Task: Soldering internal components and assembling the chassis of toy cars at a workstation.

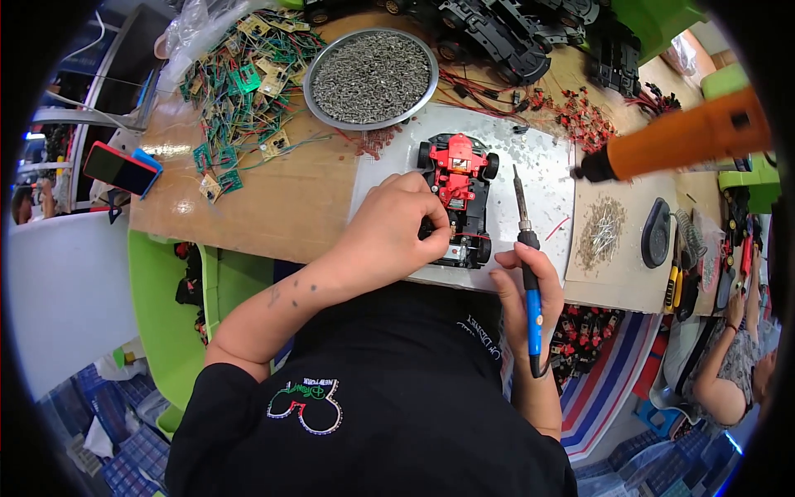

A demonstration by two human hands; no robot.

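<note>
A toy car chassis in black and red lies on a white sheet at the table's front edge. My left hand reaches over its left side, thumb and forefinger pinched together low on the chassis. Whatever sits between those fingertips is hidden. A thin red wire crosses the chassis near its front end. In my right hand is a soldering iron with a blue handle, held upright like a pen. Its metal tip points away from me, to the right of the chassis and apart from it.
An orange electric screwdriver hangs at the upper right. Behind the sheet stand a round metal tray of small screws, a heap of wired circuit boards and black car bodies. A black oval object lies right; another person's arm shows beyond.
</note>
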